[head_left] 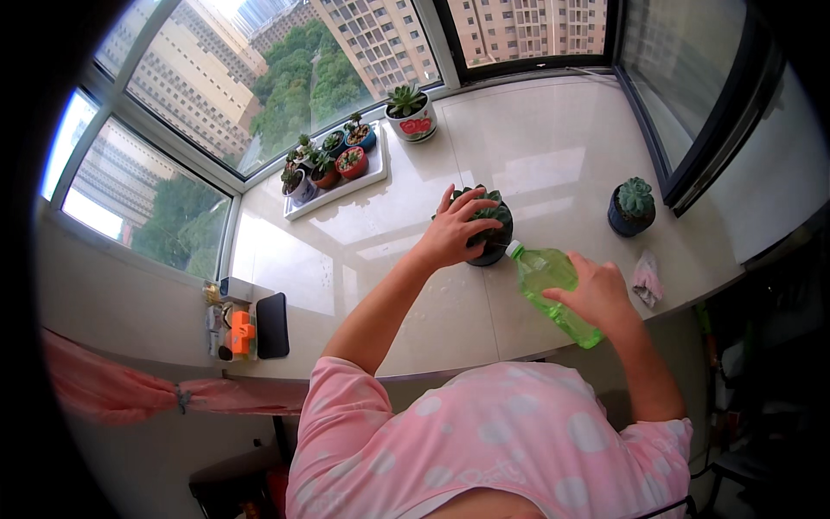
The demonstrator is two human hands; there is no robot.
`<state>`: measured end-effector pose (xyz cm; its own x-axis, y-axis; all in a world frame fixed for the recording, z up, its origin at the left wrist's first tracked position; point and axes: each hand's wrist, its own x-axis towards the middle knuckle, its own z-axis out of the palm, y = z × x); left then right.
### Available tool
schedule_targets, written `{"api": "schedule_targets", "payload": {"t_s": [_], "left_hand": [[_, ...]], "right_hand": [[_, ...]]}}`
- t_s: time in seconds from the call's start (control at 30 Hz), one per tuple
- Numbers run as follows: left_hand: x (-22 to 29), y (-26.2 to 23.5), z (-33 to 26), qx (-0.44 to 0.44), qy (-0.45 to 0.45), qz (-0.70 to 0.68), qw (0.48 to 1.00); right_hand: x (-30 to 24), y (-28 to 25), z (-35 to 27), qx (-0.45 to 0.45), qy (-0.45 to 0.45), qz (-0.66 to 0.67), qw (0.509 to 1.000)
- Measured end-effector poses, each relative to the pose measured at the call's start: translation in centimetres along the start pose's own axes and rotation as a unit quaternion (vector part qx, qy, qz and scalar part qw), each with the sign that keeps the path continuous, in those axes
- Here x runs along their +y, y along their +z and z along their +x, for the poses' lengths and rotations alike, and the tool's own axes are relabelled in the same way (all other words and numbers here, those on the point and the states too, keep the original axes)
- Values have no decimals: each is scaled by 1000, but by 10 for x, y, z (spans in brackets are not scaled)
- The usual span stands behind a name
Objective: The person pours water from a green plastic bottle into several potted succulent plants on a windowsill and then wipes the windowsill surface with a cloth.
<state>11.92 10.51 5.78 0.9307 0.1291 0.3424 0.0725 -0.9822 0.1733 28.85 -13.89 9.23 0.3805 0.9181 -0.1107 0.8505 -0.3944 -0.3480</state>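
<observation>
a rosette succulent (pixel 490 211) in a dark round pot (pixel 493 254) stands upright near the middle of the pale, glossy tabletop (pixel 415 324). the left hand (pixel 450 232) lies over its near left side, fingers spread apart across the leaves; how firmly they press cannot be told. from the right, a clear green plastic bottle (pixel 546 275) is tipped toward the plant, its white cap (pixel 513 248) just beside the pot's rim. the right hand (pixel 596 297) has its fingers clamped around the bottle's body, thumb on the near side.

to the right of the bottle, a crumpled pink and white cloth (pixel 647 278) lies near the tabletop's edge, and beyond it a blue-green succulent (pixel 635 197) sits in a dark blue pot (pixel 629 224). farther back, toward the window (pixel 328 73), a larger succulent (pixel 405 100) grows in a white pot with red decoration (pixel 412 126). to its left, a white rectangular tray (pixel 339 195) holds a cluster of small potted succulents (pixel 326 166). at the left end, a black phone (pixel 271 326) lies flat beside a bright orange object (pixel 242 331) among other small items. a pink curtain (pixel 112 381), tied in the middle, hangs below that end.
</observation>
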Motion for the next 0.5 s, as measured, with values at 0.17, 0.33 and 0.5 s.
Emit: {"api": "schedule_targets", "payload": {"t_s": [0.17,0.33,0.5], "left_hand": [[-4,0,0,-4,5,-1,1000],[-9,2,0,-12,1,-29,1000],[-14,1,-1,-27,-16,-41,999]], "right_hand": [[7,-3,-3,2,8,-20,1000],[11,-8,-7,43,-1,-43,998],[7,-17,-7,32,5,-28,999]]}}
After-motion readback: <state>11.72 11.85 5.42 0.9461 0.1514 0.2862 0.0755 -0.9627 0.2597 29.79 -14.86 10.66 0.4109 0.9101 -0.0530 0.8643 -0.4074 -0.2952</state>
